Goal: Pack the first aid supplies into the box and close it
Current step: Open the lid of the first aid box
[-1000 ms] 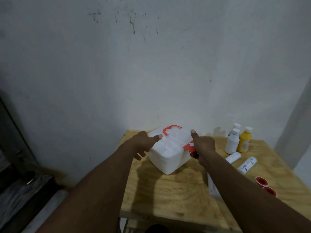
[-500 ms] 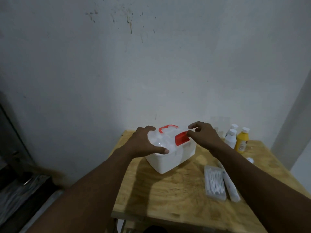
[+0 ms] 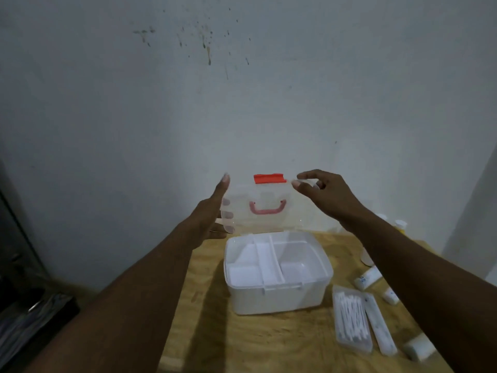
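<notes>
A white first aid box (image 3: 279, 297) stands open on the wooden table (image 3: 242, 337), its white divided tray showing inside. Its clear lid (image 3: 265, 195), with a red latch (image 3: 269, 178) on top and a red handle, stands upright behind the box. My left hand (image 3: 215, 214) grips the lid's left edge. My right hand (image 3: 325, 195) pinches its top right corner. To the right of the box lie a clear pack of cotton swabs (image 3: 351, 323), a long white tube (image 3: 380, 327), small white tubes (image 3: 368, 278) and a bandage roll (image 3: 419, 348).
White and yellow bottles (image 3: 400, 226) stand at the table's back right, mostly hidden by my right arm. A stained white wall rises right behind the table. Dark clutter lies on the floor at the left.
The box lid has swung up from shut to upright with both hands on it. The tray inside now shows. The view has moved closer to the table.
</notes>
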`<state>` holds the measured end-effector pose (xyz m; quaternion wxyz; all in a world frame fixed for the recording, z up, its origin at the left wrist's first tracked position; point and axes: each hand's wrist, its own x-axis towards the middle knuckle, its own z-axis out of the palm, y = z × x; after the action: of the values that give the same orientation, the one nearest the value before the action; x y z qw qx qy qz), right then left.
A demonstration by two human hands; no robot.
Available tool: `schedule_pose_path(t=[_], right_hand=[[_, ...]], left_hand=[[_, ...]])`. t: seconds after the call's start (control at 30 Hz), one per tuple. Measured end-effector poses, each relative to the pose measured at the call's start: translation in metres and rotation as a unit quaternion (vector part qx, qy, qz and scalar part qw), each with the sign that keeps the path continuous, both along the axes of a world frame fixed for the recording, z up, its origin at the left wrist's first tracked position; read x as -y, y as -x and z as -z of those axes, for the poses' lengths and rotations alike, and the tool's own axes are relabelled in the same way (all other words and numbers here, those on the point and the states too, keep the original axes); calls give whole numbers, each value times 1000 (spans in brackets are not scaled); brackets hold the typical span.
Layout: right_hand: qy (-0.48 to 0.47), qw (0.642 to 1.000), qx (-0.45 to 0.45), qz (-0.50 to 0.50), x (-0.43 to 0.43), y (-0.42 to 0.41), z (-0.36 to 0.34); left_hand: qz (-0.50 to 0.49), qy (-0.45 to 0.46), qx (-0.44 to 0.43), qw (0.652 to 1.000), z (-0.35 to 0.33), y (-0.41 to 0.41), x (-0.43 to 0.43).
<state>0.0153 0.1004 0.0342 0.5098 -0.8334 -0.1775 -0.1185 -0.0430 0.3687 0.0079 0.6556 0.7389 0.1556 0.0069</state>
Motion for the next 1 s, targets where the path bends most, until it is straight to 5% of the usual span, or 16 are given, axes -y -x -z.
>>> schedule_pose_path(t=[0.23,0.6,0.87,1.0], right_hand=[[-48,996,-43,65,-6,-44,15],[-108,951,-274,99,10,-50,86],[-114,940,-304,107,3,-31,91],[-41,958,-262,105,7,-15,76]], left_hand=[[-16,42,-42,998,3,-31,7],[31,-2,-91,995,46,-42,8],[35,-29,-100,994,50,-21,11],[33,-101,-110,988,53,-4,8]])
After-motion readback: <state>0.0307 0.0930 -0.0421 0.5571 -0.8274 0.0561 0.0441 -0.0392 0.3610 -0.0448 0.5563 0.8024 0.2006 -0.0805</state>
